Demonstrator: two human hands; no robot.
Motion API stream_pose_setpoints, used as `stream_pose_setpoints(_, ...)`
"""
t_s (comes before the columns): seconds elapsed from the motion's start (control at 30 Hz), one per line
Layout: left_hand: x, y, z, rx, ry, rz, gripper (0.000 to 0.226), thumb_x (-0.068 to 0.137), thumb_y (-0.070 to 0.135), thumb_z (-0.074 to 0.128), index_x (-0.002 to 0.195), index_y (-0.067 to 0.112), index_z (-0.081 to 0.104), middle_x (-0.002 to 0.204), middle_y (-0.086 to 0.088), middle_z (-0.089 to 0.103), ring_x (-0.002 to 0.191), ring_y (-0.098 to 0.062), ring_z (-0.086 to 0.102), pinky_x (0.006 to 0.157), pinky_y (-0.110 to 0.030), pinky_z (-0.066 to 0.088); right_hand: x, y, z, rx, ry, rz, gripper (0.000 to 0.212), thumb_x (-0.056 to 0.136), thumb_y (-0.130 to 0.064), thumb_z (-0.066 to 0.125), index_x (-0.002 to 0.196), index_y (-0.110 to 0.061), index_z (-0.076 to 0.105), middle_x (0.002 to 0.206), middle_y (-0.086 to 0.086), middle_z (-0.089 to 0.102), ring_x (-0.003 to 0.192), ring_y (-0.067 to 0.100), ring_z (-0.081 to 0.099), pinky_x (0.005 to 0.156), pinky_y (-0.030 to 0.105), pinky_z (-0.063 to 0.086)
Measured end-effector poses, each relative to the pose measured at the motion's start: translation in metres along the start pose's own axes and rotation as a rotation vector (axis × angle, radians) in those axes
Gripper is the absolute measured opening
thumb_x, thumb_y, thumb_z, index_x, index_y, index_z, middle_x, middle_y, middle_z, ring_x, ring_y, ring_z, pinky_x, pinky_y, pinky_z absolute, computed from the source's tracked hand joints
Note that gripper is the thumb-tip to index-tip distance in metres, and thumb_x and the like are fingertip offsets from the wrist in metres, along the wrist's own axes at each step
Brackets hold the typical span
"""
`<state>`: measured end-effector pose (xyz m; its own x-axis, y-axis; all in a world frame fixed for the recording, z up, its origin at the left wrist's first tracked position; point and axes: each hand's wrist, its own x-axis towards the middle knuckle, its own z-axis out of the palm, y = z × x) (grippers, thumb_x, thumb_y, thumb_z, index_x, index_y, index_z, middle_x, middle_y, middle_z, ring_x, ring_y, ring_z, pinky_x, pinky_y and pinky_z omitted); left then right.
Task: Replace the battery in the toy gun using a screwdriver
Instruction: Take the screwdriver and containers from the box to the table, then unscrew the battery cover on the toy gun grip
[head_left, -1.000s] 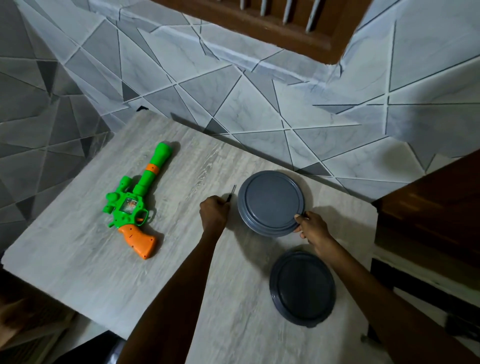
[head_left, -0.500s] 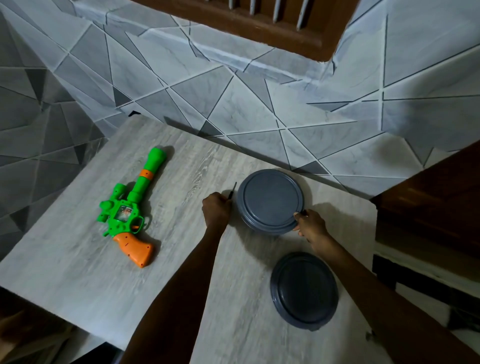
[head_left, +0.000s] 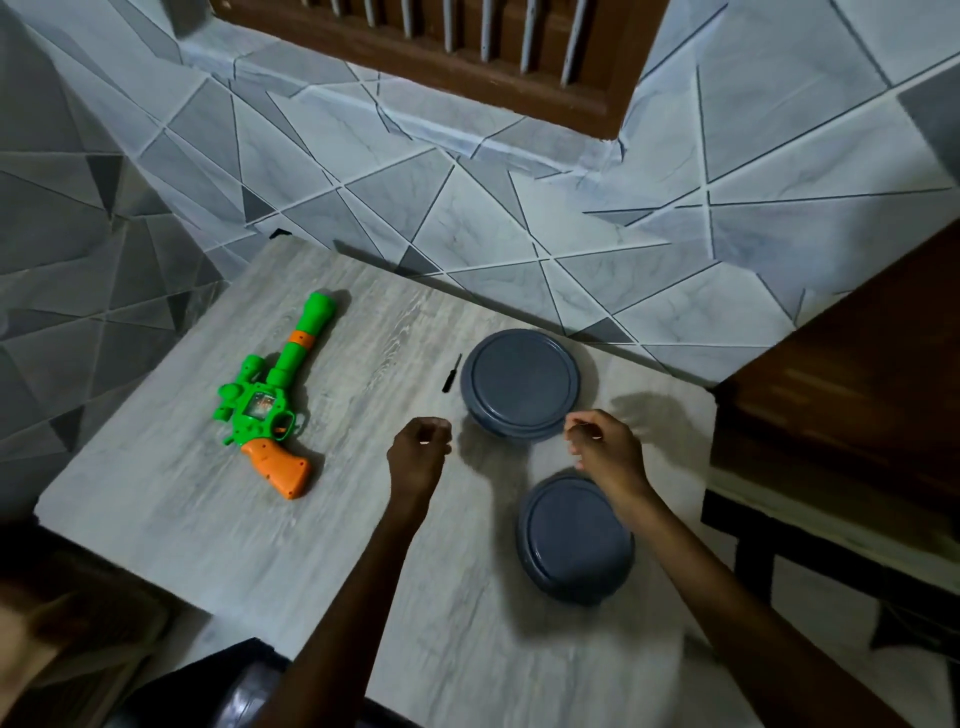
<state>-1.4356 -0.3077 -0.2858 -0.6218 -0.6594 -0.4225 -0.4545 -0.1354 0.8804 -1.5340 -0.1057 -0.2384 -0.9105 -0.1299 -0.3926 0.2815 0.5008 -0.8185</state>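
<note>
Preparation is the step I judge to be in hand: no screw has been touched, and neither tool nor toy is held. I take the far grey dish (head_left: 519, 384) as my landmark. The toy gun (head_left: 270, 400) lies flat on its side on the counter (head_left: 156, 493), well to the left of that dish. The screwdriver (head_left: 451, 374) rests just beside the dish's left rim, apart from both hands. A second grey dish (head_left: 574, 538) sits nearer me than the first.

My left hand (head_left: 418, 452) hovers off the dish's near-left edge with its fingers curled under, and I see nothing in them. My right hand (head_left: 605, 447) hangs at the dish's near-right edge with fingers bent and thumb close to forefinger. Blur keeps me from telling whether it pinches something small.

The gun's long axis runs diagonally: the green barrel points away from me toward the wall, leaning a little toward the dish, and the orange grip faces me. The screwdriver lies on nearly the same line, tip away and handle toward me.

Next, I think one hand must fetch the screwdriver by its handle. The other should steady the gun and turn it to find the battery cover, which I cannot see. Dark dots on the grip may be screw holes.
</note>
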Motion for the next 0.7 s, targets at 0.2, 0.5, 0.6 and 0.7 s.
stream_pose_setpoints(0.2,-0.116,0.027,-0.006,-0.092,-0.119,0.03,0.015,0.095,0.018,0.057,0.099,0.012,0.07,0.09,-0.005,0.072,0.079,-0.017,0.069,0.074,-0.029,0.055,-0.081,-0.007,-0.036,0.254,-0.143,-0.005,0.015,0.093,-0.01,0.056,0.098,-0.016,0.069,0.089,0.006,0.073,0.077,0.014,0.067,0.067,0.026,0.053)
stream_pose_setpoints(0.5,-0.245,0.041,-0.003,-0.073,-0.098,0.146,0.016,0.096,0.016,0.055,0.097,0.014,0.07,0.089,-0.001,0.072,0.079,-0.012,0.067,0.071,-0.023,0.054,-0.176,0.013,-0.086,0.323,-0.212,-0.106,0.013,0.092,-0.01,0.059,0.097,-0.015,0.07,0.088,0.007,0.074,0.077,0.015,0.068,0.071,0.029,0.056)
stream_pose_setpoints(0.6,-0.266,0.043,-0.004,-0.095,-0.076,0.171,0.015,0.095,0.016,0.056,0.095,0.014,0.071,0.087,-0.001,0.072,0.078,-0.012,0.066,0.072,-0.026,0.053,-0.192,0.013,-0.09,0.349,-0.237,-0.141,0.012,0.092,-0.008,0.059,0.095,-0.012,0.07,0.086,0.009,0.073,0.076,0.015,0.066,0.069,0.028,0.053)
stream_pose_setpoints(0.7,-0.277,0.046,-0.009,-0.098,-0.06,0.19,0.015,0.095,0.016,0.056,0.093,0.015,0.071,0.084,0.001,0.072,0.077,-0.012,0.066,0.072,-0.026,0.053,-0.201,0.007,-0.09,0.357,-0.261,-0.178,0.011,0.092,-0.009,0.059,0.097,-0.011,0.07,0.087,0.009,0.073,0.076,0.014,0.067,0.069,0.027,0.054)
